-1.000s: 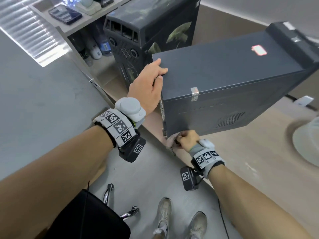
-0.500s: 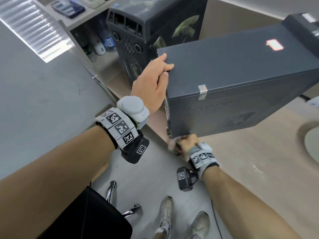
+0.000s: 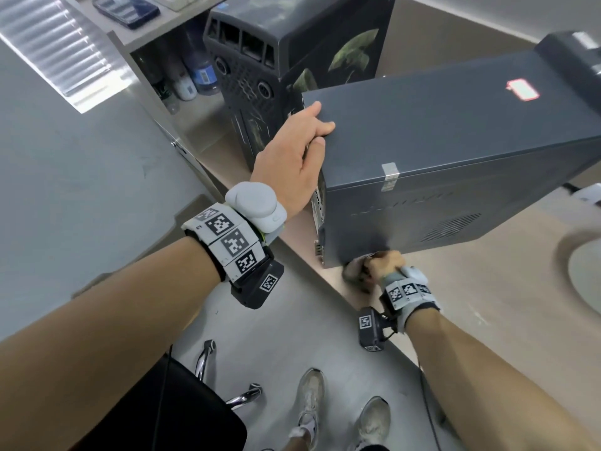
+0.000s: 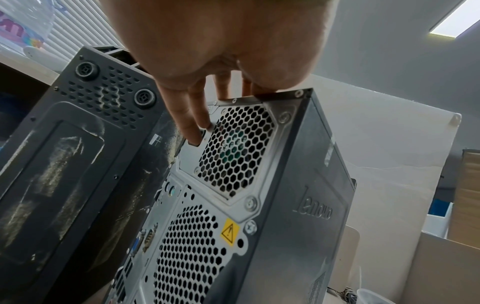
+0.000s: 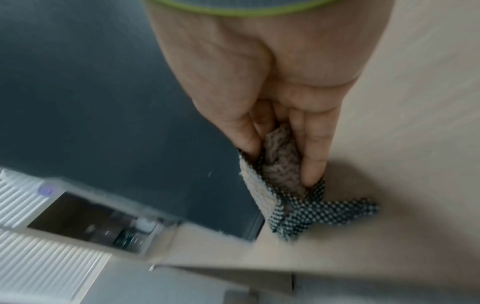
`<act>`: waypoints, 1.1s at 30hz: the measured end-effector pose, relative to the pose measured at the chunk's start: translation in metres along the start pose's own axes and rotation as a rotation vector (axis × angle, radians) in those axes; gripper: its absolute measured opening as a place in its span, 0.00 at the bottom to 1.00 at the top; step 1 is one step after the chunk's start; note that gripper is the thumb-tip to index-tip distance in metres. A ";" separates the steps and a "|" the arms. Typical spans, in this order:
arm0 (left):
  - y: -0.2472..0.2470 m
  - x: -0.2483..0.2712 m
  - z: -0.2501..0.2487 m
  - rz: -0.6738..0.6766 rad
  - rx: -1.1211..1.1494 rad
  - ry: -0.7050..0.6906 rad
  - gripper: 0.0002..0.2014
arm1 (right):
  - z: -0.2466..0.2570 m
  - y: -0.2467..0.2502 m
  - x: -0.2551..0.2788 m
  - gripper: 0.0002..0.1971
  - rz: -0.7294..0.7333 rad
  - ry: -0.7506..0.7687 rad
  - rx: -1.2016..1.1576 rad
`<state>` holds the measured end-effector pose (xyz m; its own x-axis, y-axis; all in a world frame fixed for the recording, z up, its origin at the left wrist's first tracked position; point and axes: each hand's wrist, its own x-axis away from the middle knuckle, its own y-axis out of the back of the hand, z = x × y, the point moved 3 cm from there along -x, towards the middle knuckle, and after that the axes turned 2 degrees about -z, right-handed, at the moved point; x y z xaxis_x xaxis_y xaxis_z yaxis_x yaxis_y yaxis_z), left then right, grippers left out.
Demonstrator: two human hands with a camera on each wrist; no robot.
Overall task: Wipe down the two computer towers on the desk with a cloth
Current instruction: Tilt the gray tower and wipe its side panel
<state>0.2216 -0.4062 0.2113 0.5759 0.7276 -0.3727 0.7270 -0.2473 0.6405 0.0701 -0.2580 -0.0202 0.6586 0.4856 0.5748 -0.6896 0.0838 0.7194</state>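
A grey computer tower point(image 3: 455, 141) stands on the beige desk point(image 3: 487, 320), its vented rear panel point(image 4: 233, 148) towards me. My left hand point(image 3: 312, 131) grips its top rear corner, with the fingers point(image 4: 187, 119) hanging over the back panel. Low at the tower's near side, my right hand point(image 3: 383, 265) holds a bunched checked cloth point(image 3: 354, 271) against the bottom edge. In the right wrist view the cloth point(image 5: 280, 185) is pinched between thumb and fingers where the tower's side point(image 5: 103, 102) meets the desk. A dusty black tower point(image 3: 260, 60) stands just behind the grey one.
The desk edge point(image 3: 292, 252) runs diagonally below the tower. A shelf unit point(image 3: 169, 76) with bottles stands at the back left. A black chair point(image 3: 146, 411) and my shoes are on the floor. A round white object point(image 3: 585, 275) lies at the desk's right.
My right hand has slid the cloth a little to the right along the grey tower's bottom edge. The left hand has stayed on the top corner.
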 end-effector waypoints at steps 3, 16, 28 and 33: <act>0.000 0.000 0.000 0.002 -0.001 -0.012 0.16 | 0.027 -0.041 0.012 0.14 0.122 0.084 -0.215; 0.000 0.000 -0.001 0.007 -0.015 -0.008 0.15 | -0.025 0.014 -0.034 0.04 0.037 -0.055 -0.513; 0.001 -0.002 -0.003 -0.007 -0.039 -0.004 0.15 | 0.066 -0.054 0.056 0.07 0.177 0.372 -0.092; 0.002 -0.001 -0.002 0.006 -0.034 0.011 0.15 | 0.003 0.000 0.027 0.06 0.097 0.081 -0.250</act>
<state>0.2221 -0.4064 0.2142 0.5761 0.7330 -0.3616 0.7102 -0.2297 0.6655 0.0891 -0.2477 -0.0038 0.5667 0.5691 0.5958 -0.8077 0.2408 0.5382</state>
